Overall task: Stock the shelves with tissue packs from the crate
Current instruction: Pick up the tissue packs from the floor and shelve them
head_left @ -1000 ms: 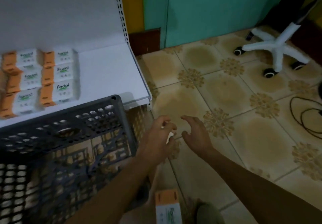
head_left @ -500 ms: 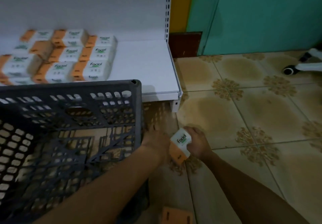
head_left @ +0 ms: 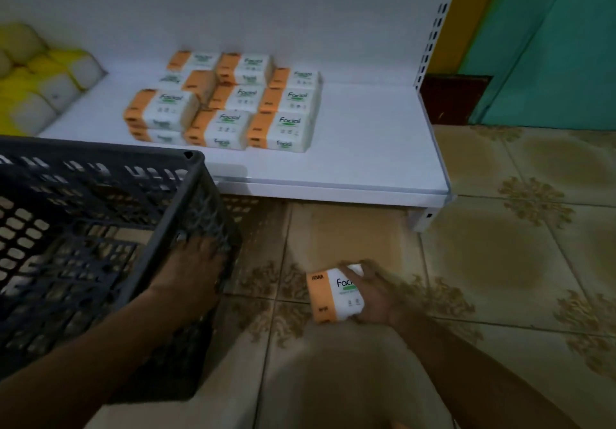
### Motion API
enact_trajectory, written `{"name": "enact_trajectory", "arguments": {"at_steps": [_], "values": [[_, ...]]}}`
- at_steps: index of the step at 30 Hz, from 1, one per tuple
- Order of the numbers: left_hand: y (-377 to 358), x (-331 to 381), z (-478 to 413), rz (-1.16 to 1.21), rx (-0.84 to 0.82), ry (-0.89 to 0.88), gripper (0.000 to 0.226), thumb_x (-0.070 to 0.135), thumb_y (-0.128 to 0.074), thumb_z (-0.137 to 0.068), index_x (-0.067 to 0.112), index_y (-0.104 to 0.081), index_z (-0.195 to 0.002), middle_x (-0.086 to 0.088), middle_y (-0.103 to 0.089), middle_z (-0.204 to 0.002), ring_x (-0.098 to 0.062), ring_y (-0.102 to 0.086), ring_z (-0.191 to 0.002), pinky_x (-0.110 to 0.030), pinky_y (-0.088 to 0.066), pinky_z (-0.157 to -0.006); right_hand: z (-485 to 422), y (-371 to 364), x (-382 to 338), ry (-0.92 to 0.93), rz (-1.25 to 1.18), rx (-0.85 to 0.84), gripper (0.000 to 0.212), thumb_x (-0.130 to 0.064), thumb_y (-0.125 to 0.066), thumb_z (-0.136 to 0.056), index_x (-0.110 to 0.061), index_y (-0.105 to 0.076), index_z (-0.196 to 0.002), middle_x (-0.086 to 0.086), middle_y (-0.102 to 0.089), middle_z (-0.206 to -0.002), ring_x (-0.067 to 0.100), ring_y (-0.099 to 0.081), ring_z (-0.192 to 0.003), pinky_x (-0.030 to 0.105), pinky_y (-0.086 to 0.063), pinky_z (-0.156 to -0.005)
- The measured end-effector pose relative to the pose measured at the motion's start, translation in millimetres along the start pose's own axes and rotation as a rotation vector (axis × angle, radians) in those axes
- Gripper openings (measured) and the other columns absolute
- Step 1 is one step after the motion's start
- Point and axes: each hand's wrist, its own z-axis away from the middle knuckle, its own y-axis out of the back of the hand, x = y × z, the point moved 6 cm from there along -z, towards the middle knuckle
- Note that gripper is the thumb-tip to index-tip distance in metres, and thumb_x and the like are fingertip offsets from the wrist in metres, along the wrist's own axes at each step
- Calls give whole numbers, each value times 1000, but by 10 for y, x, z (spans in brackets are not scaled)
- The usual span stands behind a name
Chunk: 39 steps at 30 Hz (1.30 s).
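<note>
The orange-and-white plastic-wrapped tissue pack [head_left: 335, 295] marked "Facial" sits in the right hand [head_left: 376, 298], low over the patterned beige floor tiles [head_left: 500, 262]; whether its underside touches the tiles cannot be told. The fingers [head_left: 361, 270] curl over its far white end and the thumb side wraps its near edge, so the hand is clasped around the pack from the right.

The step in hand looks like carrying a single pack toward the display. The next move would call for lifting it up and forward from the right hand to the white metal shelf [head_left: 366, 148], where bare surface lies just right of the stacked tissue packs [head_left: 233, 105], and setting it label-up, square with that block.

To the left of the held pack, well apart from it, the left hand [head_left: 196, 262] lies flat with fingers spread against the outer wall of the dark grey perforated plastic crate [head_left: 100, 228] at its near corner; it presses or steadies rather than closing on anything. Through the crate's holes only floor shows, so it appears empty or nearly so.

Both forearms reach forward from the bottom edge, the left angled up toward the crate, the right angled up and inward toward the pack. Beyond the left hand, at the shelf's far left, lie blurred yellow-and-white wrapped rolls [head_left: 36, 85]. A teal wall [head_left: 550, 45] stands beyond the right hand.
</note>
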Motion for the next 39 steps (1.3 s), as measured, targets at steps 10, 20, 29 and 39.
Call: {"name": "enact_trajectory", "arguments": {"at_steps": [10, 20, 29, 39], "values": [[-1066, -1557, 197, 260, -106, 210, 60, 55, -45, -86, 24, -35, -136, 0, -34, -142, -18, -34, -131, -31, -36, -103, -157, 415, -1101, 189, -253, 151, 89, -27, -74, -73, -24, -22, -145, 7, -24, -136, 18, -37, -122, 19, -36, -94], [-1021, -1793, 211, 452, 86, 103, 70, 58, -59, -78, 29, -33, -137, 0, -45, -132, -17, -48, -117, -30, -44, -95, -90, 983, -1472, 160, -361, 266, 93, -25, -79, -71, -23, -22, -145, 5, -22, -135, 5, -31, -110, 6, -34, -83], [-401, -566, -56, 1049, 503, -126, 102, 51, -74, -66, 37, -10, -144, -8, -27, -144, -24, -47, -116, -31, -46, -87, -90, 1212, -1887, 168, -504, 413, 93, -28, -82, -65, -23, -32, -142, 2, -28, -121, 15, -40, -114, 21, -41, -92], [-447, -437, -5, 1029, 551, -107, 106, 47, -79, -62, 25, -18, -146, -8, -23, -143, -25, -45, -114, -31, -46, -79, 149, 1149, -1867, 179, -394, 347, 93, -35, -80, -68, -27, -27, -144, 2, -30, -128, 12, -37, -113, 22, -39, -92]]}}
